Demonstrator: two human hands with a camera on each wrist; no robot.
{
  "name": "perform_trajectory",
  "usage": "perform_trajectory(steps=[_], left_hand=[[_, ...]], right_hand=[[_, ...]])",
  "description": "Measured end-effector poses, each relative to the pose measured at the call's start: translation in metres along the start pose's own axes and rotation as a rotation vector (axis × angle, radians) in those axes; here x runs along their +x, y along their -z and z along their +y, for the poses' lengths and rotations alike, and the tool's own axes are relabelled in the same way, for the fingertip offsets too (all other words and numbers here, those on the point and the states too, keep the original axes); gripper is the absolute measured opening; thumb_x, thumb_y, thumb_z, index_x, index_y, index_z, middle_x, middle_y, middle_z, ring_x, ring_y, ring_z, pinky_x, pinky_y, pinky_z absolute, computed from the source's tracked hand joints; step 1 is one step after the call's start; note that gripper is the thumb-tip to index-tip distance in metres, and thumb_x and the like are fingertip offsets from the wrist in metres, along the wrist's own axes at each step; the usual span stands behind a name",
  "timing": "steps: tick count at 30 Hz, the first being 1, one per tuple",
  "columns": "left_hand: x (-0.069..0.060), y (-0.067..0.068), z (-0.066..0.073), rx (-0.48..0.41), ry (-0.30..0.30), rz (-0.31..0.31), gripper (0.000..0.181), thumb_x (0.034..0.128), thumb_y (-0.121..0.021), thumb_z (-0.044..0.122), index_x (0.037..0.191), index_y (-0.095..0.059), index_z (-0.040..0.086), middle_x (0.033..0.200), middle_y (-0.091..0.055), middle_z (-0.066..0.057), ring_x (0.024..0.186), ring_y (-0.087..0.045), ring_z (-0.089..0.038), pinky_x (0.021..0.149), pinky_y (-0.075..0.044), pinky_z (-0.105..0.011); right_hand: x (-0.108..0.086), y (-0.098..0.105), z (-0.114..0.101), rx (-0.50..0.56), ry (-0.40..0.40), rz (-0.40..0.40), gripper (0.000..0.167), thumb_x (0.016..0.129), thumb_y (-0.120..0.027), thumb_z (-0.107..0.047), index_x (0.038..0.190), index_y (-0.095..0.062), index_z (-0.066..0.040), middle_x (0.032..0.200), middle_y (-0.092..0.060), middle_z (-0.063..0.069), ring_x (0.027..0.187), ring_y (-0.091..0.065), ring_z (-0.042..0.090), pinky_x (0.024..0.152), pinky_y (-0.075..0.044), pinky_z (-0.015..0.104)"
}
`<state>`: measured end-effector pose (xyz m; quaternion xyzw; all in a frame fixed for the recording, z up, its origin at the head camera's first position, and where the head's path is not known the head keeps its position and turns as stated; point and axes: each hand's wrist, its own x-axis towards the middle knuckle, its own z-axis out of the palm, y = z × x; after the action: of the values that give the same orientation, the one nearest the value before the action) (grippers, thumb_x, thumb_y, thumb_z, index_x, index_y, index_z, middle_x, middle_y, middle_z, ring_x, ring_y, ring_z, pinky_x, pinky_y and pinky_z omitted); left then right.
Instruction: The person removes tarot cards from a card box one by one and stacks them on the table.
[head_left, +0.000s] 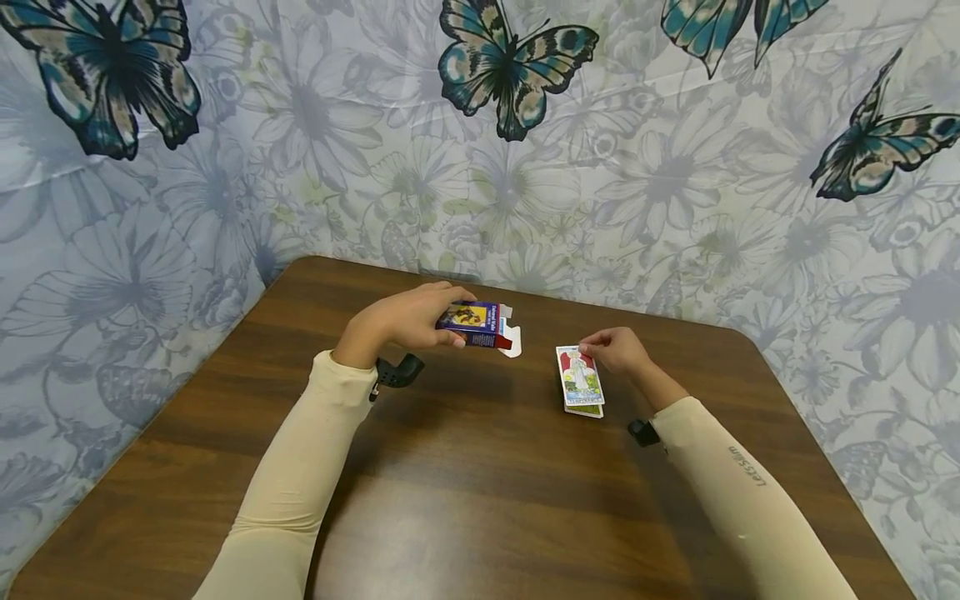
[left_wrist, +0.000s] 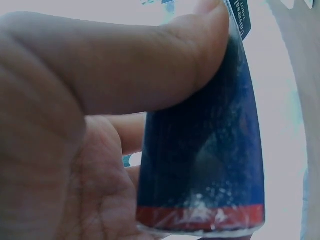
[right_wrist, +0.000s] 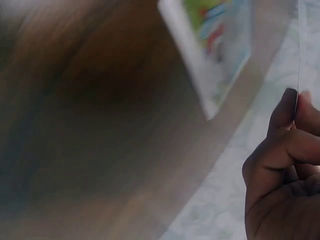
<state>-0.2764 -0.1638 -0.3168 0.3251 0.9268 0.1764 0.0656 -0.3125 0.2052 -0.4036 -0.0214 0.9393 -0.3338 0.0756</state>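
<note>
Over a brown wood-grain table (head_left: 480, 500), I see the left hand (head_left: 405, 318) gripping a blue-and-red cardboard box (head_left: 467, 325), thumb and fingers parted just its width, presumably to leave the unfolded white flaps (head_left: 513, 337) at three o'clock unobstructed. At the box's four o'clock, the right hand (head_left: 618, 350) pinches a white-bordered illustrated card (head_left: 579, 379) near its one o'clock corner, fingertips almost meeting, likely separating it from the green-patterned card (head_left: 587, 411) beneath.

The left forearm (head_left: 288, 487) and the right forearm (head_left: 750, 504) extend forward and converge, with the left hand (head_left: 405, 320) gripping, its thumb (left_wrist: 145, 65) opposed to the fingers (left_wrist: 132, 134), and the right hand (head_left: 621, 350) in a fingertip pinch.
</note>
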Motion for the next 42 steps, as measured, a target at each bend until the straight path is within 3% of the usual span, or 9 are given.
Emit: perform_trajectory(steps=[8,14,20,28,32,35,37,39,42], left_hand=[[0.0,0.0,0.0,-0.001,0.011,-0.001,0.068,0.0903,-0.071,0.039,0.148,-0.041,0.016,0.133,-0.053,-0.008,0.119,-0.05,-0.024,0.105,-0.041,-0.045],[0.0,0.0,0.0,0.0,0.016,-0.007,0.069,0.0906,-0.07,0.039,0.148,-0.041,0.016,0.134,-0.052,-0.008,0.12,-0.05,-0.024,0.105,-0.041,-0.044],[0.0,0.001,0.002,0.002,0.014,-0.013,0.07,0.0903,-0.07,0.04,0.148,-0.04,0.015,0.135,-0.052,-0.009,0.121,-0.049,-0.024,0.105,-0.041,-0.045],[0.0,0.0,0.002,-0.006,0.015,-0.02,0.069,0.0903,-0.071,0.039,0.148,-0.041,0.015,0.133,-0.053,-0.009,0.119,-0.05,-0.024,0.104,-0.041,-0.045],[0.0,-0.001,0.001,-0.01,0.013,-0.028,0.069,0.0905,-0.07,0.039,0.148,-0.04,0.015,0.133,-0.052,-0.009,0.118,-0.05,-0.024,0.104,-0.041,-0.045],[0.0,-0.002,0.0,-0.006,0.014,-0.03,0.07,0.0907,-0.07,0.039,0.149,-0.04,0.015,0.134,-0.052,-0.009,0.119,-0.05,-0.024,0.104,-0.041,-0.045],[0.0,-0.001,0.0,-0.001,0.015,-0.028,0.07,0.0908,-0.07,0.039,0.149,-0.039,0.015,0.134,-0.052,-0.009,0.119,-0.049,-0.025,0.104,-0.041,-0.045],[0.0,-0.001,0.001,0.006,0.016,-0.022,0.07,0.0908,-0.07,0.039,0.149,-0.039,0.015,0.135,-0.052,-0.009,0.121,-0.049,-0.025,0.105,-0.04,-0.045],[0.0,0.0,0.001,0.015,0.015,-0.018,0.07,0.0909,-0.07,0.039,0.149,-0.039,0.014,0.136,-0.051,-0.01,0.123,-0.048,-0.026,0.106,-0.04,-0.046]], right_hand=[[0.008,-0.009,0.018,-0.084,-0.051,0.003,0.028,0.097,-0.063,-0.026,0.103,-0.072,0.0,0.092,-0.068,0.011,0.078,-0.055,0.017,0.063,-0.045,0.026],[0.011,-0.013,0.021,-0.119,-0.145,0.005,0.024,0.094,-0.065,-0.025,0.098,-0.073,-0.002,0.089,-0.063,0.008,0.068,-0.05,0.016,0.054,-0.043,0.026],[0.008,-0.014,0.02,-0.164,-0.176,0.004,0.024,0.094,-0.065,-0.026,0.097,-0.074,-0.004,0.093,-0.064,0.01,0.068,-0.052,0.017,0.054,-0.044,0.027],[0.005,-0.016,0.017,-0.208,-0.119,0.031,0.021,0.093,-0.066,-0.023,0.093,-0.072,-0.003,0.087,-0.067,0.009,0.069,-0.055,0.018,0.054,-0.044,0.027],[0.004,-0.018,0.01,-0.175,-0.068,0.104,0.025,0.094,-0.061,-0.025,0.094,-0.07,-0.003,0.094,-0.068,0.012,0.073,-0.057,0.019,0.059,-0.045,0.028],[0.004,-0.02,-0.005,-0.065,0.049,0.171,0.03,0.097,-0.057,-0.029,0.098,-0.069,-0.002,0.094,-0.068,0.012,0.072,-0.055,0.016,0.061,-0.044,0.027],[0.002,-0.023,-0.023,0.108,0.129,0.159,0.03,0.099,-0.057,-0.029,0.101,-0.067,-0.001,0.089,-0.065,0.009,0.067,-0.051,0.012,0.06,-0.041,0.025],[-0.002,-0.025,-0.044,0.332,0.184,0.078,0.027,0.099,-0.058,-0.027,0.102,-0.064,-0.001,0.08,-0.059,0.005,0.059,-0.043,0.009,0.054,-0.037,0.023],[-0.015,-0.029,-0.075,0.602,0.17,-0.09,0.022,0.099,-0.059,-0.025,0.098,-0.06,-0.003,0.074,-0.054,0.0,0.051,-0.035,0.006,0.046,-0.029,0.021]])
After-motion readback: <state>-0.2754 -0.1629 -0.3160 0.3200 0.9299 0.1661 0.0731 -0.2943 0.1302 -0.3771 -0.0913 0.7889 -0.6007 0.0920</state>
